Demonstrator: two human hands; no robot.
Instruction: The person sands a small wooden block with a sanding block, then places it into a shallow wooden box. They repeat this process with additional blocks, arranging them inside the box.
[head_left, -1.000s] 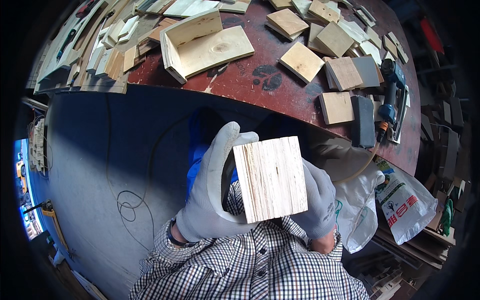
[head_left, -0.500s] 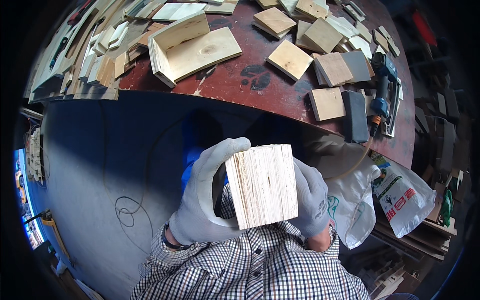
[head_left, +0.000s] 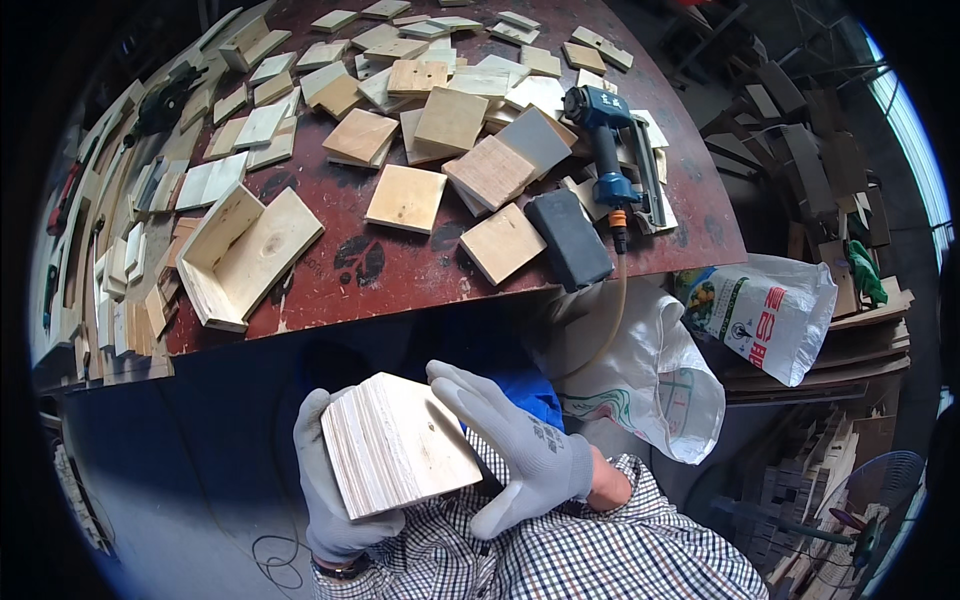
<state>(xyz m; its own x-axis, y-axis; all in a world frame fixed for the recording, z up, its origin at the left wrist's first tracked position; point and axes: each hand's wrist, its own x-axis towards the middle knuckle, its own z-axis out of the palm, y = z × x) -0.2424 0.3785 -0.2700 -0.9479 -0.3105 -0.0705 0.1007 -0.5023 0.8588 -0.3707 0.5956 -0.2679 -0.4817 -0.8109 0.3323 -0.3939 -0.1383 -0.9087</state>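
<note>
A squared stack of light plywood pieces (head_left: 385, 450) is held in front of my chest, tilted, with its layered edges toward the left and a smooth broad face toward the right. My left hand (head_left: 325, 490), in a grey-white work glove, grips it from the left side and below. Beside the broad face, my gloved right hand (head_left: 525, 440) is open, its fingers stretched and its thumb apart near the stack's lower right corner. Its fingers cast a shadow on the wood; whether a fingertip touches cannot be told.
Beyond my hands, a dark red table (head_left: 400, 285) bears many wood squares, an L-shaped joined wood piece (head_left: 245, 255), a dark grey block (head_left: 568, 240) and a blue air nailer (head_left: 605, 140) with a hose. White sacks (head_left: 650, 370) and a fan (head_left: 870, 500) are at right.
The stack has turned so its broad face shows at the right. My right hand has come off its side and opened. The view has swung right, showing more of the table.
</note>
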